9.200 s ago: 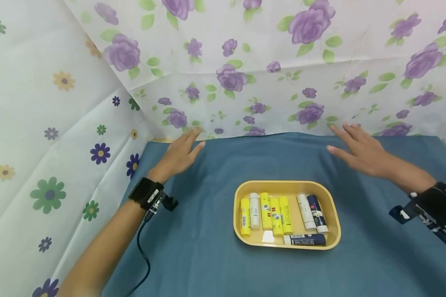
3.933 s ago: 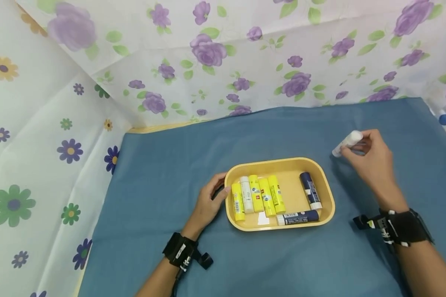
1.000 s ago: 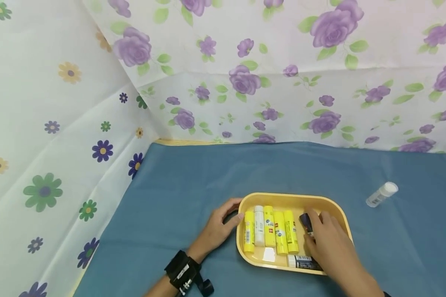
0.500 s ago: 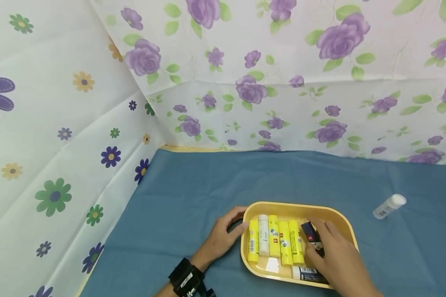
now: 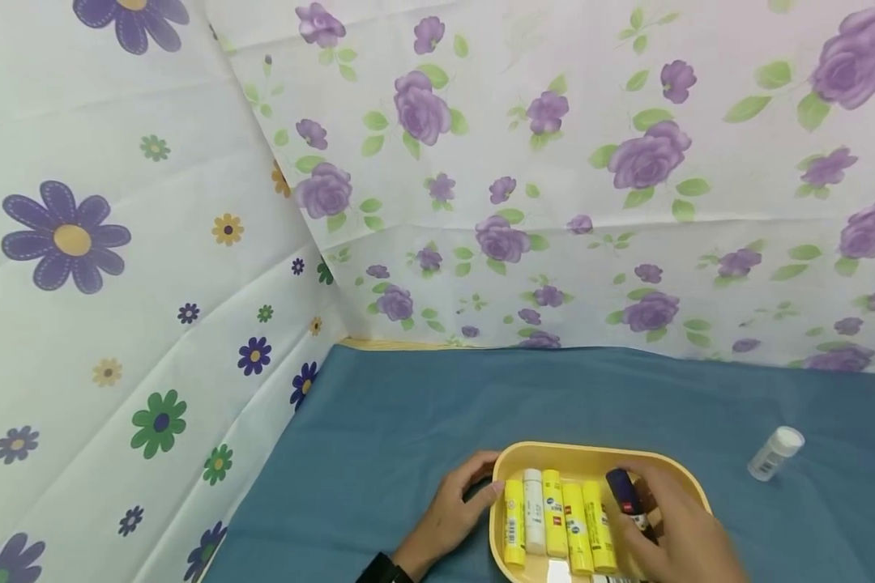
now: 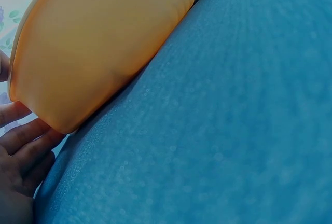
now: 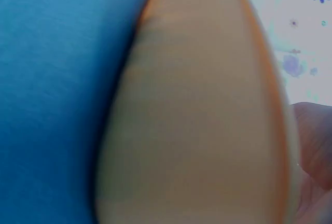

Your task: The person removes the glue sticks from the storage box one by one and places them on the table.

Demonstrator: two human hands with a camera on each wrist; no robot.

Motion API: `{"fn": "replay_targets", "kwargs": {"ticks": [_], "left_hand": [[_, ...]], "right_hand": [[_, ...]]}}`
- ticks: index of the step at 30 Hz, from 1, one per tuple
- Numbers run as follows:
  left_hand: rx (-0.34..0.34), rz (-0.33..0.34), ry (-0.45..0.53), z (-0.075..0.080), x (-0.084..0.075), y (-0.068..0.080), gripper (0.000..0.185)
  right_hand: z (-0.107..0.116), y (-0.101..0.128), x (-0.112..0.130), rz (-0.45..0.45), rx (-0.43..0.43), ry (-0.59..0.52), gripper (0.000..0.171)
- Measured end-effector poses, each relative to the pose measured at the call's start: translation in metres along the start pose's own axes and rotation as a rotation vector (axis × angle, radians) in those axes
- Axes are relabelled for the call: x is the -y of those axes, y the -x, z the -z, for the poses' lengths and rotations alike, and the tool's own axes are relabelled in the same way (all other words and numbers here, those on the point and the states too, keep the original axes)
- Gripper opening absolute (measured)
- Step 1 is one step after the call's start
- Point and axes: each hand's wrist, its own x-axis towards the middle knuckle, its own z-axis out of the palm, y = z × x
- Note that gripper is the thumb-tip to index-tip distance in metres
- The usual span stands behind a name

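The right hand [image 5: 674, 538] reaches into the yellow tray [image 5: 591, 453], fingers curled round a dark blue glue stick [image 5: 622, 491] whose upper end tilts up off the tray floor. It bears a small red mark, but the writing is too small to read. The left hand [image 5: 448, 514] rests on the blue desk [image 5: 408, 421] against the tray's left rim, fingers loosely bent and touching the wall — the left wrist view shows fingertips [image 6: 23, 141] at the tray's corner. In the tray lie four yellow glue sticks [image 5: 572, 526] and one white stick [image 5: 533, 510] side by side, with red and blue label marks and a barcode, none legible. A white stick [image 5: 775, 452] lies on the desk, well apart to the right.
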Motion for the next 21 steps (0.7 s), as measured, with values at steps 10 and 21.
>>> {"fn": "replay_targets", "kwargs": {"ticks": [10, 21], "left_hand": [[-0.037, 0.011, -0.048, -0.003, 0.002, -0.001, 0.034], [-0.044, 0.041, -0.052, -0.004, 0.000, -0.001, 0.033]], "right_hand": [[0.029, 0.008, 0.001, 0.184, -0.256, -0.078, 0.065], [0.070, 0.016, -0.009, 0.279, -0.440, -0.050, 0.069]]}}
